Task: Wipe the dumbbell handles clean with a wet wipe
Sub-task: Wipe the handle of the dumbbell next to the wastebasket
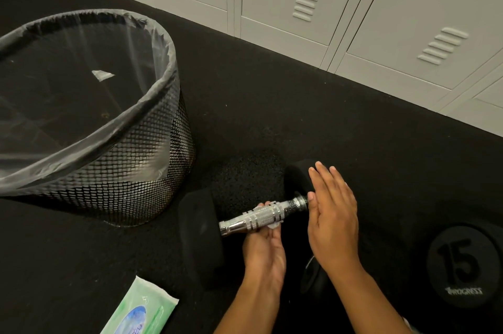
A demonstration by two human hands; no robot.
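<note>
- On black rubber floor beside the lockers (367, 1): dumbbell (245, 214) lying flat, chrome handle (261, 218) running from a near-left head to a far-right head.
- Left hand (265, 246) cupped under the handle from below, fingers curled up round it, wet wipe (273, 225) pinched between palm and knurling; only white corners of the wipe showing.
- Right hand (330, 208) flat, fingers straight, gripping nothing; palm set against the inner face of the far-right head, seemingly as a brace. Actual contact hard to confirm.
- Second dumbbell (460, 265), marked 15, just to the right, handle hidden; probably not yet wiped.
- Risk: roll. Rounded heads, flat-hand brace only; a hard stroke likely to spin or shift the weight toward the wrists.
- Risk: pinched fingertips between handle and floor if weight settles while curled fingers sit beneath.
- Risk: missed patches. Wipe bunched small, covering mid-handle only; smooth collars next to each head, and the dark stretch near the right hand, easily skipped.
- Risk: wipe snagging or shredding on the knurling, leaving lint.
- Risk: wet chrome slipping through the grip.
- Wipes pack (141, 309) near left, within reach; mesh bin (152, 159), lined, close on the left for the spent wipe.
</note>
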